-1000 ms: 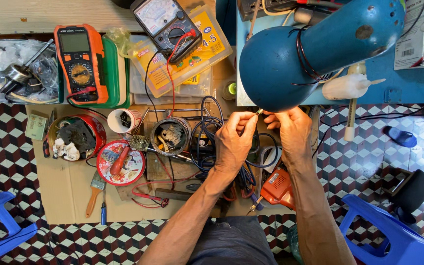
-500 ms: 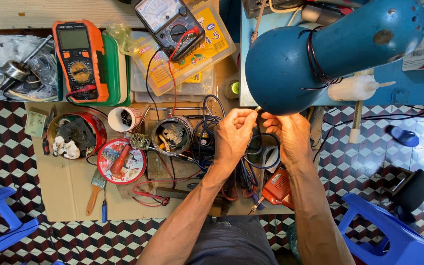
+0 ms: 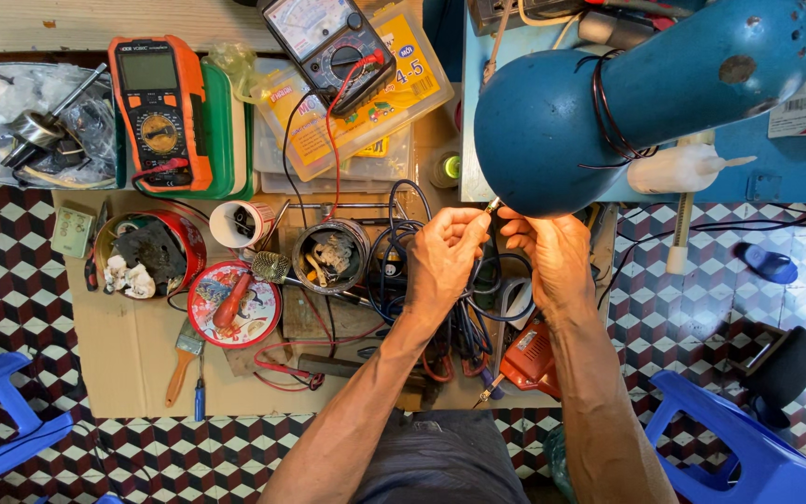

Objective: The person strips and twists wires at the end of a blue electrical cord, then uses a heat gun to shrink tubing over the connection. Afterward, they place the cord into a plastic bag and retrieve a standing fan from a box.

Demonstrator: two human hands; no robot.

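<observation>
My left hand and my right hand meet just under the blue lamp shade. The left fingers pinch a thin metal-tipped wire end that points up toward the shade. Fingertips of the right hand close on the same wire from the other side. Below both hands lies a tangle of dark blue and black cables on a sheet of cardboard.
An orange multimeter and an analog meter lie at the back. Tins, a round lid with a red-handled tool, a brush and an orange device crowd the cardboard. Blue plastic stools stand on the checkered floor.
Both hands have stayed together under the lamp, shifting slightly. The view has drifted a little.
</observation>
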